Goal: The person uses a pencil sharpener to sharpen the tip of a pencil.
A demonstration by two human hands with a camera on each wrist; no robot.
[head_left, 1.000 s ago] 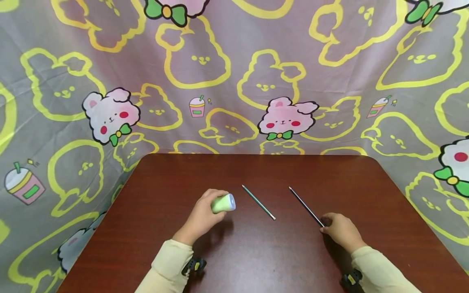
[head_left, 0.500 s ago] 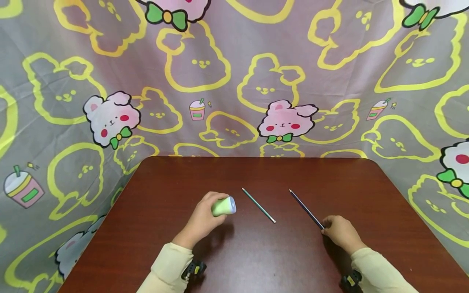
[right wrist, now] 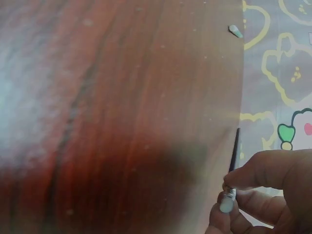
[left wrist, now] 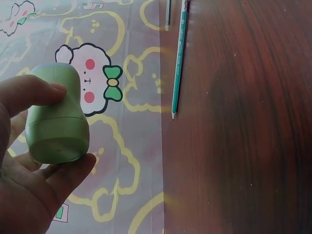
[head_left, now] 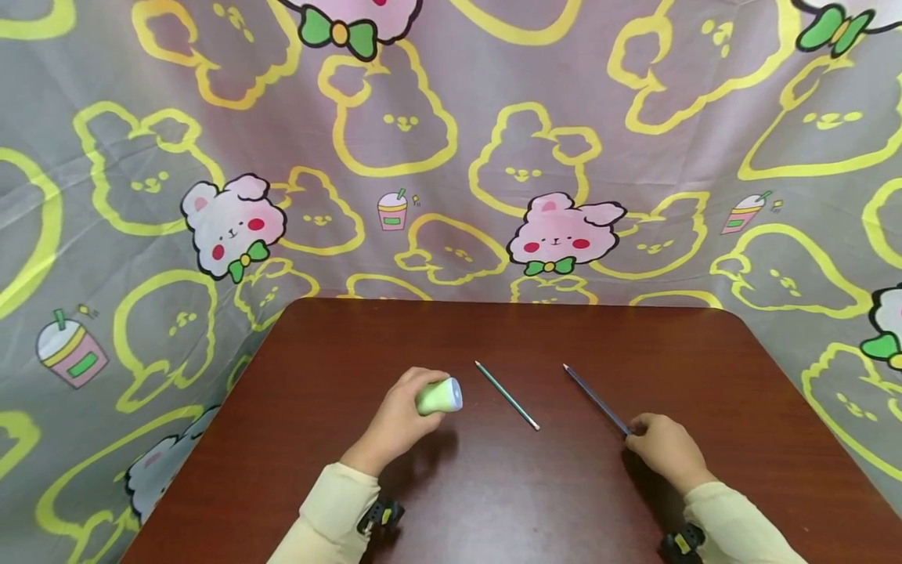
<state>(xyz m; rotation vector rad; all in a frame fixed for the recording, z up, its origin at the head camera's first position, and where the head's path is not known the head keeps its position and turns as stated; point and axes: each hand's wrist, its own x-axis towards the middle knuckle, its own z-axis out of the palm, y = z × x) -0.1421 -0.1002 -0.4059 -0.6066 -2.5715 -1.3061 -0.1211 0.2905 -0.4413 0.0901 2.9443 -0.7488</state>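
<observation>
My left hand [head_left: 405, 419] grips a pale green, waisted pencil sharpener [head_left: 438, 395] above the table, its whitish end with a small dark spot facing right. In the left wrist view, thumb and fingers wrap the sharpener's body [left wrist: 57, 117]. My right hand [head_left: 665, 446] pinches a dark pencil [head_left: 595, 398] by its eraser end; the white eraser [right wrist: 226, 204] pokes out between the fingertips in the right wrist view. The pencil's point aims away to the far left. Between the hands lies a teal pencil [head_left: 507, 395] with a white eraser, touched by neither hand.
The brown wooden table [head_left: 395, 337] has rounded far corners. A grey curtain [head_left: 451, 149] with yellow outlined animals and rabbit faces hangs behind it and along both sides. Each wrist wears a small black device, such as the left wrist camera [head_left: 380, 515].
The dark pencil looks slightly turned in the right fingers, its sheen changed from black-and-white to bluish. The whole scene has shifted a little to the right in view. Both hands keep their holds.
</observation>
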